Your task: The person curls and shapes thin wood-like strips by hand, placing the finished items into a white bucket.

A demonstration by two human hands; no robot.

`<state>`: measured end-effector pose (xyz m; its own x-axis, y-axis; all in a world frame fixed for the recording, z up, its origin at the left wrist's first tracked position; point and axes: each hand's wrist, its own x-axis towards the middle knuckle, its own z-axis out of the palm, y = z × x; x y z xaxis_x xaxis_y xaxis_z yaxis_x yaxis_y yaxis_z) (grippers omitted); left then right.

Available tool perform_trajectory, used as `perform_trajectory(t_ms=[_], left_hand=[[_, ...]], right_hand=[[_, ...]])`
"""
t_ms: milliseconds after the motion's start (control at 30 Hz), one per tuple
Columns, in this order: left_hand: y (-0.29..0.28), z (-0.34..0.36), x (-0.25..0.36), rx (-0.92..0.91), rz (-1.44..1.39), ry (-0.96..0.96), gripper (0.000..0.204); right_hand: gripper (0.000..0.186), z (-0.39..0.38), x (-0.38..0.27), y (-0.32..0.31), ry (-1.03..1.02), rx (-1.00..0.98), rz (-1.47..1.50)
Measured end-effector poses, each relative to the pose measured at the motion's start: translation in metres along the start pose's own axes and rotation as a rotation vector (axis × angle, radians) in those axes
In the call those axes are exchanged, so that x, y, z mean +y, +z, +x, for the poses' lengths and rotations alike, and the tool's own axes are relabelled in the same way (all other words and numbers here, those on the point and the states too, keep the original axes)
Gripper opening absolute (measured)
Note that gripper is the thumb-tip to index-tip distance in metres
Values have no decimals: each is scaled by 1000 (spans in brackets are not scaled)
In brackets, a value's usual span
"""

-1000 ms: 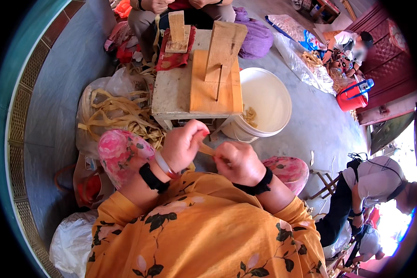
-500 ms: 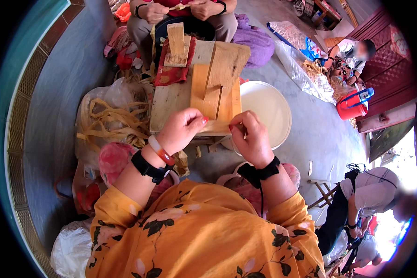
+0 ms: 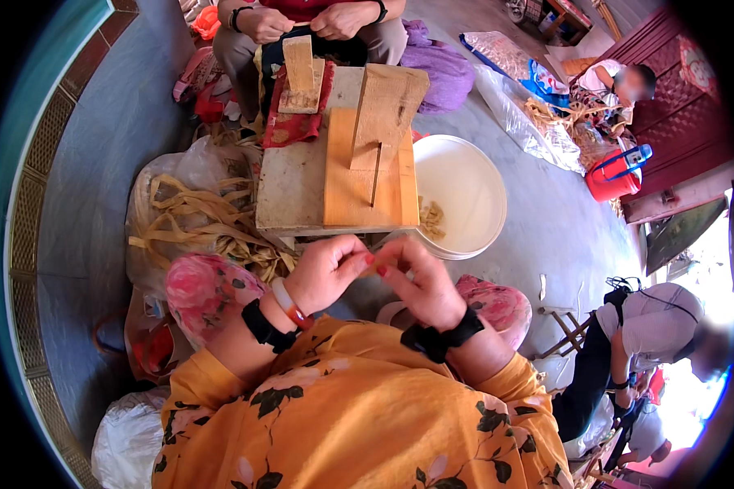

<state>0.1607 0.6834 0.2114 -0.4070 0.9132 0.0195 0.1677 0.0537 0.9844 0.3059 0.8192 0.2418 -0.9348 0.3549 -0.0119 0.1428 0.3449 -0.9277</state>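
Observation:
My left hand and my right hand meet in front of my body, just off the near edge of the wooden block stand. Both are closed, thumbs and fingertips pinched together and nearly touching. Between them is a thin tan strip, mostly hidden by the fingers. Beyond my hands, the wooden stand has a flat slotted base and a slanted upright board. It rests on a pale worktable.
A white bucket with a few tan pieces stands right of the table. A plastic bag of tan strips lies left. Opposite, a co-worker's hands work behind a smaller wooden stand. A red cooler stands far right.
My hands have drawn closer together and back toward my body, off the stand's base. The strip stretched between them before is now mostly covered. The tan pieces in the bucket have come into sight.

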Motion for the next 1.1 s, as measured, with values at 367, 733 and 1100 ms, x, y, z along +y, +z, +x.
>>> perform_trajectory(t_ms=[367,733,1100], left_hand=[[12,-50,-10,-28,641,392,15],[19,-62,-2,-82,594,440,15],[-3,-61,-48,-227,-769,-282,21]], right_hand=[[21,-42,14,24,-213,38,-101],[19,-57,-2,19,-104,-192,59],[19,-38,24,5,-486,183,-579]])
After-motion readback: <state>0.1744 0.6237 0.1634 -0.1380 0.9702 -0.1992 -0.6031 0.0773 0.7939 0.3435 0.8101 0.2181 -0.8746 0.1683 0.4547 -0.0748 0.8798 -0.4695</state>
